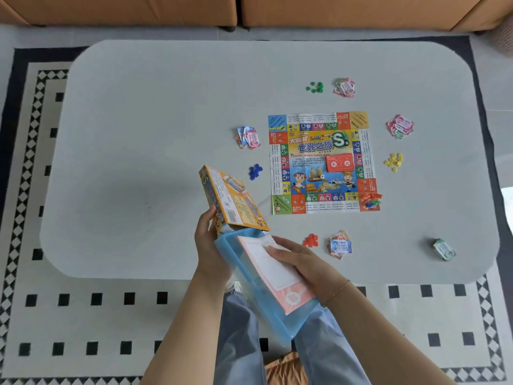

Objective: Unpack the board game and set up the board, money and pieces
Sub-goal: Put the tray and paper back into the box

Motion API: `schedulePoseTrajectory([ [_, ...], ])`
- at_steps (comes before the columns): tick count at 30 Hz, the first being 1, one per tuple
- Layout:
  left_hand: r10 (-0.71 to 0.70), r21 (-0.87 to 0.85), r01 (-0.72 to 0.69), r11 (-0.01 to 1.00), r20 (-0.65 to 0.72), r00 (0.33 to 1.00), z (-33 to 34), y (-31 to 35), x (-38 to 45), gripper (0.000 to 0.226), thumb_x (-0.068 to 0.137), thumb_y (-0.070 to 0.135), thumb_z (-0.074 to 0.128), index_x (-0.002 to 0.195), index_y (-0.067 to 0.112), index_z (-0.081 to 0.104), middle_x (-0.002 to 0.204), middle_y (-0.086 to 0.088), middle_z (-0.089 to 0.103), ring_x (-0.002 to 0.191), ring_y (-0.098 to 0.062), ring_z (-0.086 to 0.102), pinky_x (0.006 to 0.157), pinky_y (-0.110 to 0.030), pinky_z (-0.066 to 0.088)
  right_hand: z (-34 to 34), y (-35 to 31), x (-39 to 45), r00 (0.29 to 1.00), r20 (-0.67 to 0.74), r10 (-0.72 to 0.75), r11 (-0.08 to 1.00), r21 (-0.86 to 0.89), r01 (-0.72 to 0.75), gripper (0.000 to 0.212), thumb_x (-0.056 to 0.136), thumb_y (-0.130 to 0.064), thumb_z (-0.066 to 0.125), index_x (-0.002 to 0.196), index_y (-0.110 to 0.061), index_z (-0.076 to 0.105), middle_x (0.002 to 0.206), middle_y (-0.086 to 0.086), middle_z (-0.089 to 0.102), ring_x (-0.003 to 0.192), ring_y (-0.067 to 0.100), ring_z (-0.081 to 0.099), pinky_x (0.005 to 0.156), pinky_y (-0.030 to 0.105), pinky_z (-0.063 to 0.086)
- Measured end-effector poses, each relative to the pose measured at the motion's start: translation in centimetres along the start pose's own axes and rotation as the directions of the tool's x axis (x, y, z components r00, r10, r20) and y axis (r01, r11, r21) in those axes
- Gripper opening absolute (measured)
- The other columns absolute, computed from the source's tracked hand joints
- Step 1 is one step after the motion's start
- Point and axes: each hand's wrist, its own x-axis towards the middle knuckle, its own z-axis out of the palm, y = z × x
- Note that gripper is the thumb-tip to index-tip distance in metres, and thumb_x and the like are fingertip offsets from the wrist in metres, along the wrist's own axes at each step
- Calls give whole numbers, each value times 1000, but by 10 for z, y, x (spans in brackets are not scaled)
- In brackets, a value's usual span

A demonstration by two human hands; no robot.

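The left hand has its grip closed round the lower end of the yellow game box, fingers curled behind it and thumb on the near face, so the box stands tilted above the near edge of the pale counter. A blue plastic tray sticks out of the box's open end, slanting down toward the person's lap. The right hand lies on the tray with its fingers laid flat, pressing on a white and pink paper sheet that rests inside it; a thin bracelet circles that wrist.

Further out on the counter the game board is spread flat, with a red card stack on its middle and a heap of mixed coloured pieces on its near right corner. Around the board lie four small heaps of pieces: green pieces beyond it, yellow pieces to its right, blue pieces to its left, red pieces on the near side. Beside each sits a pile of paper money: one at the far side, one at the right, one at the left, one at the near side. A green bundle of notes lies apart near the counter's right near corner
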Motion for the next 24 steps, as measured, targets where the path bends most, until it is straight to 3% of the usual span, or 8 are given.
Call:
schedulePoseTrajectory([
  [2, -21, 38, 21, 999, 10, 1000, -1, -2, -2, 50, 85, 51, 48, 121, 20, 61, 112, -10, 66, 98, -28, 64, 92, -42, 50, 4, -1, 2, 999, -18, -31, 999, -21, 31, 40, 82, -26, 71, 120, -26, 57, 92, 5, 74, 67, 17, 70, 55, 23, 54],
  [4, -19, 97, 19, 995, 3, 1000, -6, -5, -1, 46, 93, 51, 37, 115, 19, 62, 102, -9, 69, 83, -24, 69, 73, -36, 57, 8, -4, 4, 997, -27, -72, 997, -31, 71, 20, 85, -21, 68, 104, -26, 62, 85, 1, 75, 65, 16, 70, 55, 23, 55],
  [5, -26, 126, 27, 992, -6, 1000, -9, -4, -2, 48, 94, 51, 34, 118, 19, 61, 105, -9, 70, 85, -25, 69, 71, -35, 57, 10, -5, 6, 996, -30, -88, 995, -45, 87, 15, 86, -19, 67, 100, -24, 64, 83, 0, 75, 64, 16, 70, 55, 23, 55],
  [8, 20, 236, -13, 972, -31, 999, -21, 2, -3, 50, 96, 49, 36, 135, 20, 50, 126, -14, 61, 107, -30, 63, 81, -39, 53, 8, -8, 15, 985, -71, -157, 982, -120, 148, 22, 86, -17, 67, 108, -17, 68, 90, 4, 75, 69, 18, 70, 61, 25, 57],
  [12, 178, 384, -118, 916, -125, 976, -35, 12, -2, 38, 98, 31, 46, 135, 37, 42, 116, 2, 68, 100, -14, 66, 72, -30, 53, 6, -13, 21, 978, -87, -188, 961, -224, 165, 23, 87, -17, 67, 110, -20, 68, 97, 6, 74, 71, 19, 70, 62, 24, 57],
  [15, 155, 386, -113, 916, -81, 985, -37, 19, -3, 40, 96, 25, 48, 135, 36, 45, 118, 3, 67, 99, -12, 66, 69, -25, 55, 9, -14, 27, 977, -92, -195, 949, -268, 164, 26, 86, -18, 67, 112, -22, 67, 100, 8, 74, 74, 20, 70, 63, 26, 57],
  [18, 117, 402, -83, 912, -61, 991, -37, 24, -2, 54, 88, 15, 60, 135, 33, 42, 115, 0, 69, 100, -17, 66, 73, -27, 54, 11, -14, 32, 974, -101, -201, 942, -293, 164, 27, 86, -18, 67, 113, -21, 67, 99, 8, 74, 76, 22, 71, 63, 27, 57],
  [24, 71, 416, -48, 908, -39, 997, -42, 26, 1, 67, 84, 0, 62, 139, 30, 39, 117, -5, 68, 106, -23, 65, 74, -30, 56, 9, -16, 34, 976, -108, -190, 940, -308, 149, 23, 88, -20, 66, 111, -21, 68, 96, 5, 74, 73, 20, 71, 61, 26, 57],
])
